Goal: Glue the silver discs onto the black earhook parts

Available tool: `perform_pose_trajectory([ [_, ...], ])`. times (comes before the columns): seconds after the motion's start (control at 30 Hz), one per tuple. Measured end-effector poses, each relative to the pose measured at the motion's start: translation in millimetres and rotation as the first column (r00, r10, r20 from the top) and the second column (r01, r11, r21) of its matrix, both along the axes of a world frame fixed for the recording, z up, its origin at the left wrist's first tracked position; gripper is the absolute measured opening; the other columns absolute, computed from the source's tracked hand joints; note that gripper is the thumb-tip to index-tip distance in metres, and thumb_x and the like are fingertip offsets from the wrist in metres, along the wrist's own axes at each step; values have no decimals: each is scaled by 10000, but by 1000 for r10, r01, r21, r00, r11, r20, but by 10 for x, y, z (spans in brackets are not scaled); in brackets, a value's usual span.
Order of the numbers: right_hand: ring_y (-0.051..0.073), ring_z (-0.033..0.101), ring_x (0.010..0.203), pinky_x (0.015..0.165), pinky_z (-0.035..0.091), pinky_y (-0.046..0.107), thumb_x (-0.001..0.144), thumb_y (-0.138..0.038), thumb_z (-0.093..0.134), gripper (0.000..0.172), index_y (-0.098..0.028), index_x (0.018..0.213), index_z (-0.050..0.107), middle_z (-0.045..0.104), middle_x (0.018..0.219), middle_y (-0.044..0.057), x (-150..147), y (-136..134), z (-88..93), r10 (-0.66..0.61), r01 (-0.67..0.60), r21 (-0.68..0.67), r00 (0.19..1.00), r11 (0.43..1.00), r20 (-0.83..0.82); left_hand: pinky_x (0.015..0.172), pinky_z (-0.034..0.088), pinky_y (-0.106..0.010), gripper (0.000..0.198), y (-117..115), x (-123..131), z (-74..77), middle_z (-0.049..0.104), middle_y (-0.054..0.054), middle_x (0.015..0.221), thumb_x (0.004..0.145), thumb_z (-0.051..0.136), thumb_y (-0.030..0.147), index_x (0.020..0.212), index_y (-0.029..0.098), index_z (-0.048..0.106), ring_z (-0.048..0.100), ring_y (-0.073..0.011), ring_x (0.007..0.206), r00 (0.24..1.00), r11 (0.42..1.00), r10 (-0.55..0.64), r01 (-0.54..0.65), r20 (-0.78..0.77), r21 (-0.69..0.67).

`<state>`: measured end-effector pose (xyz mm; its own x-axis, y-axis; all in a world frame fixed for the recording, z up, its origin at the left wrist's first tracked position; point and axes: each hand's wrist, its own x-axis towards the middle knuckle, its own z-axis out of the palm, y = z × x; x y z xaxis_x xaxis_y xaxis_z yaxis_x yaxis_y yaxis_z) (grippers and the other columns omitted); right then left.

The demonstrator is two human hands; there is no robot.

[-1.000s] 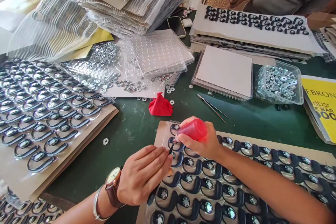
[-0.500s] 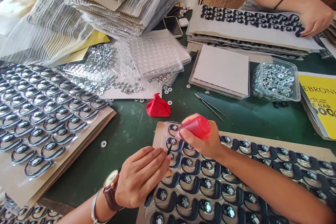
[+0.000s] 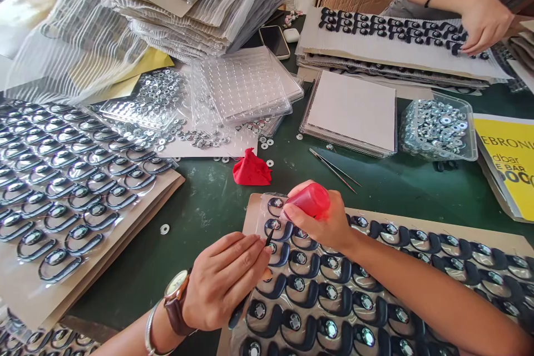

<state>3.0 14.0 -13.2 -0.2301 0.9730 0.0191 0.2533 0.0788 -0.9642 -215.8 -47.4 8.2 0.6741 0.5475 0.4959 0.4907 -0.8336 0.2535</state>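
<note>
My right hand is closed round a red squeeze bottle, its narrow end tilted down to the left over a sheet of black looped pieces with shiny round centres. My left hand is closed on a slim black pointed tool. The tool's tip is at a round centre near the sheet's upper left corner, just below the bottle's end; whether it touches is too small to tell. Its dark rear end shows below my palm. The bottle's nozzle is hidden by my fingers.
A crumpled red cloth and metal tweezers lie beyond the sheet. Farther back are a tub of metal discs, clear panels and a phone. More filled sheets are at left. A co-worker's hand works at upper right.
The red bottle and my right hand have shifted very slightly left. My left hand stays nearly still. The co-worker's hand has moved left along the row of black pieces.
</note>
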Motion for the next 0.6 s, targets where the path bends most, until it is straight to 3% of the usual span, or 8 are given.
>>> perform_pose_trajectory([
  [0.43, 131, 622, 562, 572, 520, 221, 808, -417, 699, 233, -195, 854, 643, 688, 672, 4, -19, 0, -2, 45, -45, -15, 999, 999, 10, 787, 567, -344, 208, 6, 7, -1, 743, -114, 963, 905, 574, 145, 1066, 49, 663, 716, -231, 924, 1000, 1000, 17, -17, 2, -4],
  [0.6, 125, 590, 505, 534, 495, 225, 857, -420, 646, 230, -200, 792, 640, 643, 580, -8, 17, 1, 28, 21, -24, 36, 995, 999, 93, 799, 560, -354, 224, 8, -1, -28, 741, -110, 964, 885, 562, 123, 1079, 58, 655, 710, -229, 932, 999, 999, 28, -26, 43, -45],
])
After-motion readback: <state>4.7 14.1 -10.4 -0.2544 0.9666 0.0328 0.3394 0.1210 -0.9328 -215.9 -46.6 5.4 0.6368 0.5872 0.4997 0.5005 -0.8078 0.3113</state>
